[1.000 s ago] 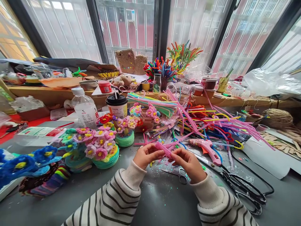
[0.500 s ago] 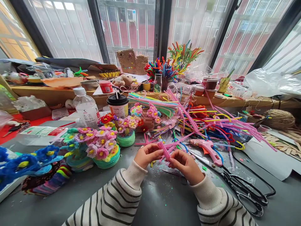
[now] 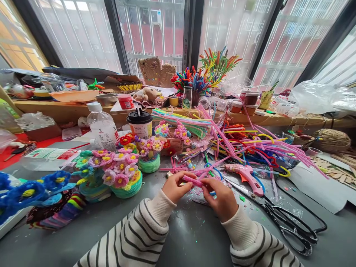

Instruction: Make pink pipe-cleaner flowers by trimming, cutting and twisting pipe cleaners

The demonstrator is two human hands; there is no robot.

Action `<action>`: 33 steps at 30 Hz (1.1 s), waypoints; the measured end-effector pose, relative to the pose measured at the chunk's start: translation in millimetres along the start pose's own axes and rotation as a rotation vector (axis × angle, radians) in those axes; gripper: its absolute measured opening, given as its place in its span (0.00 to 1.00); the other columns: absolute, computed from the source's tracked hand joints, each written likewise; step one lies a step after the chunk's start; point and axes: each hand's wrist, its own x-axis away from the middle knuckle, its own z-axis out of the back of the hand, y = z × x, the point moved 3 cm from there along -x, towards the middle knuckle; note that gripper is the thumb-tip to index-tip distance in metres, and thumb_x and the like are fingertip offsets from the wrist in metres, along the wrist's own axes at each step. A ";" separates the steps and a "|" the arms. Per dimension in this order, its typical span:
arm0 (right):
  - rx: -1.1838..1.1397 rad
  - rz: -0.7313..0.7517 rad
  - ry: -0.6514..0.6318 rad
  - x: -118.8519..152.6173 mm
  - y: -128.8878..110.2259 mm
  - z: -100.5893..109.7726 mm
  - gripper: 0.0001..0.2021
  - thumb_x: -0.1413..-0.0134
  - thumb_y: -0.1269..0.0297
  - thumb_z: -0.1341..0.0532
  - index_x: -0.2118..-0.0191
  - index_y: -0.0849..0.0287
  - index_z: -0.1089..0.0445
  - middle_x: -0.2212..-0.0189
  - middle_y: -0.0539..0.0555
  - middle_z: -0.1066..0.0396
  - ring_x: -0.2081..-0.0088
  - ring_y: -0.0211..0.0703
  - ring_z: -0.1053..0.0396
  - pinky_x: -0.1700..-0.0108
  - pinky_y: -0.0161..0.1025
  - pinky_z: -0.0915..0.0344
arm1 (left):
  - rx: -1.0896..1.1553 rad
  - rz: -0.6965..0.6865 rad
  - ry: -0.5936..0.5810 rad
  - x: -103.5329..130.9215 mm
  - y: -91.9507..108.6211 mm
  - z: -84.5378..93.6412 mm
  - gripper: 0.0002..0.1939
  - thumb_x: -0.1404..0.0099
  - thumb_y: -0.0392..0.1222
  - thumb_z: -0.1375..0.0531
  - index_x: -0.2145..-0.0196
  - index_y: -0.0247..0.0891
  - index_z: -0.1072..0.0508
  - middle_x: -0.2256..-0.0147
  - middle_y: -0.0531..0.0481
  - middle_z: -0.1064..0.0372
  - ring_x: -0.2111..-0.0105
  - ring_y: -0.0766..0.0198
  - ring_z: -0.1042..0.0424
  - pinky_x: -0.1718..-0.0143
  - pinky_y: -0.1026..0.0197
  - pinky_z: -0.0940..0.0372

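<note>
A short folded pink pipe cleaner piece (image 3: 193,181) is pinched between both hands above the grey table (image 3: 191,237). My left hand (image 3: 178,186) grips its left end between thumb and fingers. At its right end my right hand (image 3: 219,196) is closed on it, thumb below. Behind the hands lies a heap of long pink pipe cleaners (image 3: 222,137). A pink glue gun (image 3: 246,176) rests to the right of my right hand, with large black-handled scissors (image 3: 292,222) beside it. Small glittery scraps are scattered under the hands.
Pots of pink fuzzy flowers (image 3: 122,170) and a blue-flowered one (image 3: 30,191) stand on the left. Behind them are a clear bottle (image 3: 102,128) and a lidded cup (image 3: 139,124). A twine ball (image 3: 330,141) and white paper (image 3: 319,185) lie at the right.
The pink piece has turned from steeply slanted to nearly level. My right hand has shifted slightly left and rotated, its fingers now over the piece's right end.
</note>
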 end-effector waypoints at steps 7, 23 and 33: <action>0.180 0.206 0.151 1.8 -2.8 5.8 0.11 0.55 0.75 0.49 0.66 0.59 0.35 0.70 0.56 0.32 0.66 0.43 0.35 0.64 0.40 0.38 | -0.250 -0.101 0.011 2.6 3.3 -3.6 0.10 0.54 0.38 0.43 0.71 0.34 0.32 0.70 0.47 0.34 0.70 0.65 0.35 0.73 0.67 0.39; -0.341 -0.223 0.078 -0.8 -5.1 7.1 0.07 0.56 0.68 0.46 0.68 0.58 0.34 0.72 0.53 0.32 0.72 0.41 0.34 0.69 0.37 0.35 | -0.556 -0.367 -0.040 9.9 11.6 -12.6 0.07 0.50 0.39 0.46 0.72 0.36 0.32 0.75 0.50 0.35 0.77 0.68 0.39 0.75 0.67 0.42; -0.023 0.076 0.173 1.5 -16.2 9.2 0.12 0.53 0.73 0.49 0.62 0.57 0.35 0.69 0.55 0.32 0.66 0.43 0.35 0.64 0.40 0.39 | -0.479 -0.354 -0.056 10.7 12.9 -13.9 0.07 0.48 0.42 0.47 0.74 0.35 0.35 0.75 0.50 0.38 0.73 0.67 0.39 0.72 0.65 0.42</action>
